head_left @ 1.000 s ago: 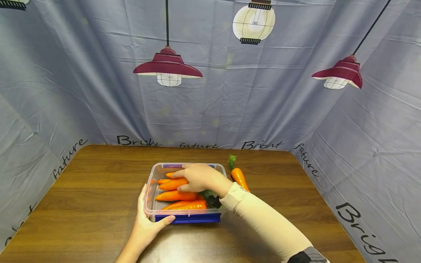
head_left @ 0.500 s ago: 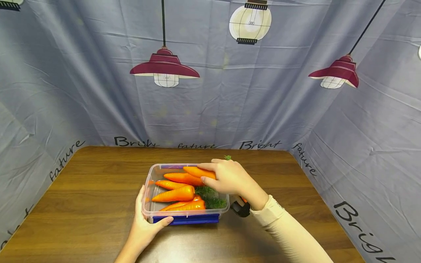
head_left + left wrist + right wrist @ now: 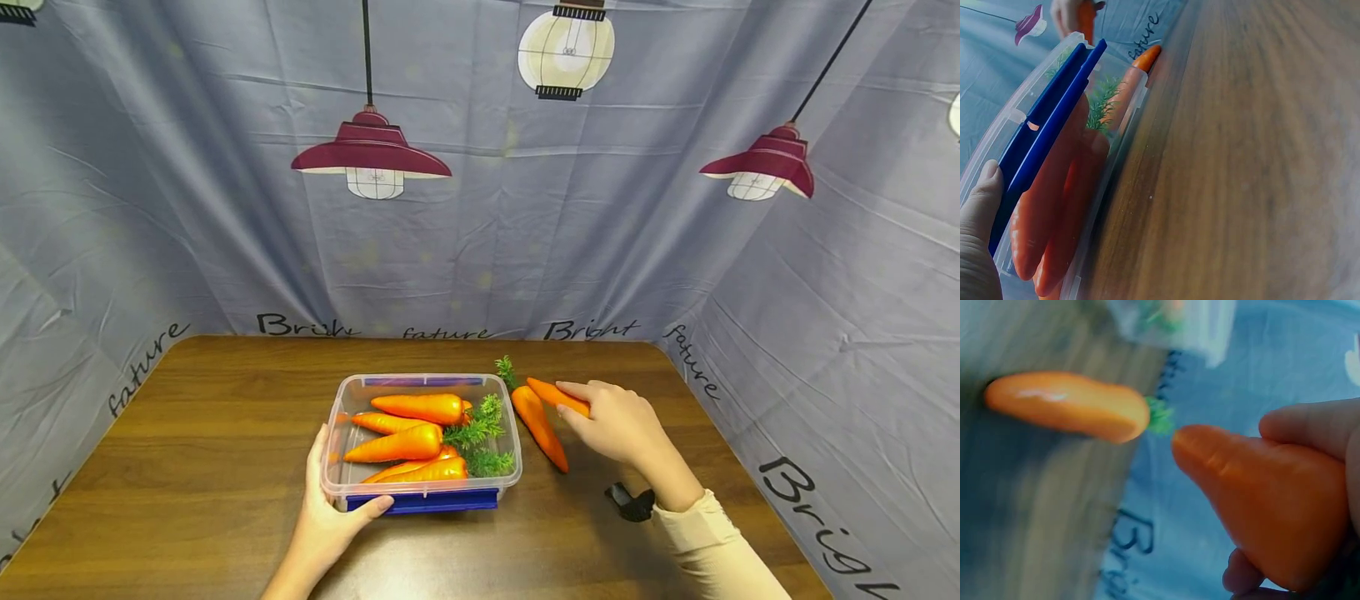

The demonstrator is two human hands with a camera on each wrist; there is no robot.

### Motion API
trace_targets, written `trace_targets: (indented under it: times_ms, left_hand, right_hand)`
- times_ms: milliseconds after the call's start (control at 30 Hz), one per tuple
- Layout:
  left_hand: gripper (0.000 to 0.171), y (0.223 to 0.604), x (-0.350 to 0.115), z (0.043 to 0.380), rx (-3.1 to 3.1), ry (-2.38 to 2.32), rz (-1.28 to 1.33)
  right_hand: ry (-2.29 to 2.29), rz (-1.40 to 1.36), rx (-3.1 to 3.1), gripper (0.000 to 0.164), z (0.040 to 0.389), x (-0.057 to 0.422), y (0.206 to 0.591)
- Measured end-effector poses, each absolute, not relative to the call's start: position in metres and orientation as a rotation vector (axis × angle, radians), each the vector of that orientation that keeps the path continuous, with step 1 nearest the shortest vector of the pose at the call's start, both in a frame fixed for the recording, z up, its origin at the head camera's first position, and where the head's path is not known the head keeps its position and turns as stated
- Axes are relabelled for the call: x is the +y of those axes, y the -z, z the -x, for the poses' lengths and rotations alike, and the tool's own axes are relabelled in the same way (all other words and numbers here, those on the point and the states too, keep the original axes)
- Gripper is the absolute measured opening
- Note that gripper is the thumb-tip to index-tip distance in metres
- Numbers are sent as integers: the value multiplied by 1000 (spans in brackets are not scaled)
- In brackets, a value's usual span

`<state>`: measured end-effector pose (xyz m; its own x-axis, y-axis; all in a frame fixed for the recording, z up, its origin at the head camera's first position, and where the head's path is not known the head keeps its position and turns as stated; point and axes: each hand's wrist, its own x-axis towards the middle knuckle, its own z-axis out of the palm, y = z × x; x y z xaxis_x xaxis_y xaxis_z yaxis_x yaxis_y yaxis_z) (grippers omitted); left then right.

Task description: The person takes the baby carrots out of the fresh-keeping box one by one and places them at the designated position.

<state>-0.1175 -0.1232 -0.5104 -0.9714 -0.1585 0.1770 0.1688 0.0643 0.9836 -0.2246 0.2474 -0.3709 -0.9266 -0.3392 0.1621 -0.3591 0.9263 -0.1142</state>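
The left hand (image 3: 327, 510) grips the box (image 3: 356, 481) at its near left corner, thumb on the blue latch (image 3: 442, 501). Just off the box's right edge lies a loose carrot (image 3: 542, 432), slanting toward the near right corner of the table (image 3: 232, 433). The right hand (image 3: 621, 422) (nearer to it) grasps a second carrot (image 3: 557, 395), its tip pointing far left.

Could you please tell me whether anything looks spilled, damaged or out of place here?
Nothing visible looks spilled or damaged. Mildly odd is a loose carrot lying aslant on the table, right of the plastic box, while several boxed carrots lie inside; the right hand holds one more carrot.
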Motion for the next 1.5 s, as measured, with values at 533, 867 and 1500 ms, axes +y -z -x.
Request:
trace_targets:
  times_ms: [533, 867, 1500]
  left_hand:
    - [128, 512, -124, 118, -2131, 1958, -36]
    - [128, 511, -123, 118, -2105, 1982, 2]
    - [126, 510, -124, 117, -2115, 2013, -2]
  right_hand:
    - [-200, -346, -3165, 46, 250, 290, 426]
    - [-188, -311, -3293, 58, 253, 292, 435]
    - [-188, -301, -3426, 66, 276, 287, 447]
